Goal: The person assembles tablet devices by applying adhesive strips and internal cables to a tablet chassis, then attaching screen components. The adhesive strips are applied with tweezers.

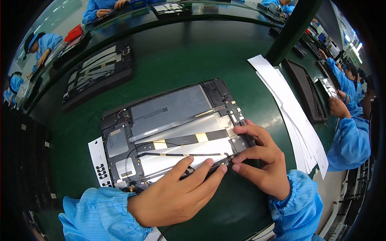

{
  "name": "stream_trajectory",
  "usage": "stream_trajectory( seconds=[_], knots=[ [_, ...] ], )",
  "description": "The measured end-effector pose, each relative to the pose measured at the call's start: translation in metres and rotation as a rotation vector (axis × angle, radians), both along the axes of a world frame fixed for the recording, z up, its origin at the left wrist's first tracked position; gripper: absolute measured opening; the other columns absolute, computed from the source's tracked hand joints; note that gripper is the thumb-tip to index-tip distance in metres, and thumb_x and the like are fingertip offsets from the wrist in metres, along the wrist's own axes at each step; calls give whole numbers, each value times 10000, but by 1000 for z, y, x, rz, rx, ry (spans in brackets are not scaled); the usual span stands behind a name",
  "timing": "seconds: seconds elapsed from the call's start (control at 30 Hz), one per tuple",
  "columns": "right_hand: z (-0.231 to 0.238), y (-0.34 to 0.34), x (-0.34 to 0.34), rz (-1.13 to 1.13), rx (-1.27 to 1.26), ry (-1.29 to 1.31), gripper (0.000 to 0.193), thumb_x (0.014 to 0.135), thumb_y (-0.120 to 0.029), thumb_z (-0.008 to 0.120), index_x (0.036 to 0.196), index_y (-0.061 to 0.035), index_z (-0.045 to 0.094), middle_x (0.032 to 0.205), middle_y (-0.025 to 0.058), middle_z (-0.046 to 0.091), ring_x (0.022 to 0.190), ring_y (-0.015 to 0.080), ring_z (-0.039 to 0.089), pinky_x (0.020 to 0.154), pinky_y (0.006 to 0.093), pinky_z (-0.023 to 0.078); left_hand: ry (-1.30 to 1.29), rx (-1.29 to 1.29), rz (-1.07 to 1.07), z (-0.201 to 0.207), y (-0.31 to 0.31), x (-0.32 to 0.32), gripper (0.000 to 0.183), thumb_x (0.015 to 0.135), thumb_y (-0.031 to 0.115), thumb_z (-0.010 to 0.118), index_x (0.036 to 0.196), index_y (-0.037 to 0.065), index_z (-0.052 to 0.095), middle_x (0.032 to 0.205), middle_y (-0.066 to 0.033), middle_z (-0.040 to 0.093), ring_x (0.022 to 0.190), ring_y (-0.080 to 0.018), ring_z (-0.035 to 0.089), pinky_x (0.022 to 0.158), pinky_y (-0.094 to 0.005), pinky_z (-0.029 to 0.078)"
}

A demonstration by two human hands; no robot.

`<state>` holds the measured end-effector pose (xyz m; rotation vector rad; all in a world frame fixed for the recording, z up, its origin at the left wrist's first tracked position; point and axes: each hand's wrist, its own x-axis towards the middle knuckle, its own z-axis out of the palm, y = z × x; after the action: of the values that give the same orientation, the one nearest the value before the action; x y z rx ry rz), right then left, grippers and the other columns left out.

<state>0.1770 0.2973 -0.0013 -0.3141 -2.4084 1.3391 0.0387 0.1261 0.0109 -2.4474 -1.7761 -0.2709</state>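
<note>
In front of me lies an opened tablet (181,149), its inside facing up. It shows a long grey battery (171,110), a bare silver metal area and a black flat cable (181,141) with yellow patches. My left hand (179,197) lies across the tablet's near edge, fingers stretched out and slightly apart, thumb hidden. At the right end, my right hand (259,156) has its fingers curled round the near right corner. Its index finger touches the right edge, while the thumb and another finger close in at the corner. Any small part between them cannot be made out.
White paper sheets (289,116) lie to the right, beside a black tray (305,92) and a dark green post (293,32). Another opened tablet (98,72) rests on black foam at the far left. A white strip with black pads (99,160) sticks out left. Co-workers in blue sit around.
</note>
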Motion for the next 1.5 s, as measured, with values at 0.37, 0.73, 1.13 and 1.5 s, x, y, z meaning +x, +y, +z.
stream_trajectory(
  seconds=[0.37, 0.73, 1.13, 1.5],
  knots=[
    [7, -16, -7, -64, 664, 160, 134, 545, 2, 619, 675, -9, 585, 1035, 122, 551, 969, 321, 470, 792, 424, 385, 5, 10, 27, 3, 1, 7, 267, 752, 141, 485, 973, 37, 594, 1158, -104, 511, 1051, -237, 494, 856, -401, 394],
    [8, -40, -9, 69, 966, 264, 80, 589, 26, 562, 665, 49, 572, 1016, 130, 549, 975, 309, 476, 802, 456, 390, 80, 124, 67, -7, -10, 16, 284, 719, 156, 503, 951, 8, 572, 1107, -147, 511, 1023, -249, 488, 921, -414, 346],
    [-28, -9, -6, -195, 345, 101, 319, 758, -128, 585, 1026, 41, 538, 1144, 181, 477, 1061, 318, 437, 912, 367, 347, -629, -17, 928, -14, -123, -36, 635, 806, 315, 547, 1213, -121, 328, 1265, -331, 313, 1223, -416, 277, 975, -507, 187],
    [-31, 9, -11, -390, -97, 21, 294, 750, -60, 578, 1011, 43, 492, 865, 79, 534, 774, 137, 496, 708, 247, 409, -510, 95, 719, -43, -113, -20, 650, 850, 426, 454, 1180, -130, 394, 1304, -279, 314, 1308, -327, 153, 993, -532, 108]
  ],
)
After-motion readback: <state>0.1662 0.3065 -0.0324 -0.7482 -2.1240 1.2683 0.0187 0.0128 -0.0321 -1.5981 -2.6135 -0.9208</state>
